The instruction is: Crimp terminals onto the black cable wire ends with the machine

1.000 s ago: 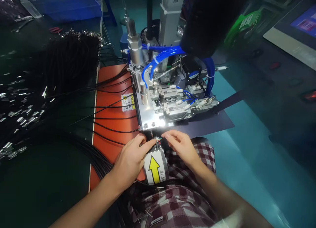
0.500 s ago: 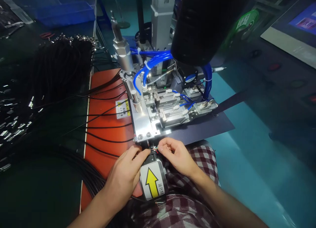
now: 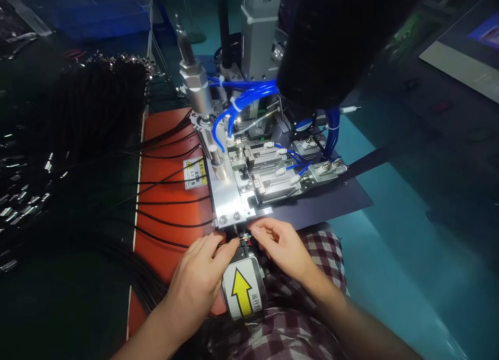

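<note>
Fine wire handling at the machine's near edge

Our left hand [image 3: 197, 269] has its thumb tip at the coloured wire ends [image 3: 246, 238]; our right hand [image 3: 286, 248] curls thumb and forefinger close together just beside them. We cannot tell whether either pinches a wire. We seem to be arranging the ends; the next move calls for small, steady fingertip shifts. The metal plate [image 3: 225, 199] crowds the far side, the arrow label [image 3: 242, 293] lies nearer us, and there is more room rightward, over the plaid cloth [image 3: 325, 245].
</note>
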Demonstrator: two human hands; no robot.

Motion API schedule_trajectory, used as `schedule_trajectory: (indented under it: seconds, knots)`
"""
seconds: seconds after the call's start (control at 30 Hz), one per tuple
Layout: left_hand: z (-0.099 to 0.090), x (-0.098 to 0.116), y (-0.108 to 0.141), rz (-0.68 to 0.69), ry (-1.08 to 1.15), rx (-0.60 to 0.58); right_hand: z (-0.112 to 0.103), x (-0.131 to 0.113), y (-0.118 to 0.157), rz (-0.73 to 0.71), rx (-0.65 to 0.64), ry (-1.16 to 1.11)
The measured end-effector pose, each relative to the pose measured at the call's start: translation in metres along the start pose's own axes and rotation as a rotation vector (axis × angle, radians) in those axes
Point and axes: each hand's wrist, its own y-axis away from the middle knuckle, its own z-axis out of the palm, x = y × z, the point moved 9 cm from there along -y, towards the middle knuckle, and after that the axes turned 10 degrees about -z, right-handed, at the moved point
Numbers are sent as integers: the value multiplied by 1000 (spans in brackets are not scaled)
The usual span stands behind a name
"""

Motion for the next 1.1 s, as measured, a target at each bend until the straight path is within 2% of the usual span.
schedule_trajectory:
  seconds: [0.23,0.3,0.37,0.53,0.63,0.7,0.83,1.0,1.03,1.1]
  knots:
    - [-3,1,-1,3,8,32,3,-27,7,-249,117,249]
    - [-2,1,-1,3,12,28,1,-29,10,-269,140,269]
    - [-2,2,0,7,14,27,-2,-19,9,-191,146,181]
    - [-1,2,1,4,4,4,11,17,4,127,57,-290]
    - [1,0,1,-7,9,-17,8,20,8,139,88,-316]
    - [2,0,0,-9,17,-25,6,19,15,125,116,-252]
    - [3,-1,0,-26,26,-34,12,8,25,74,93,-105]
    - [3,-2,0,-36,47,-42,3,-38,24,-229,141,508]
    - [3,-2,0,-37,48,-41,2,-45,24,-282,144,585]
    - [2,-1,0,-30,43,-36,0,-48,21,-315,129,583]
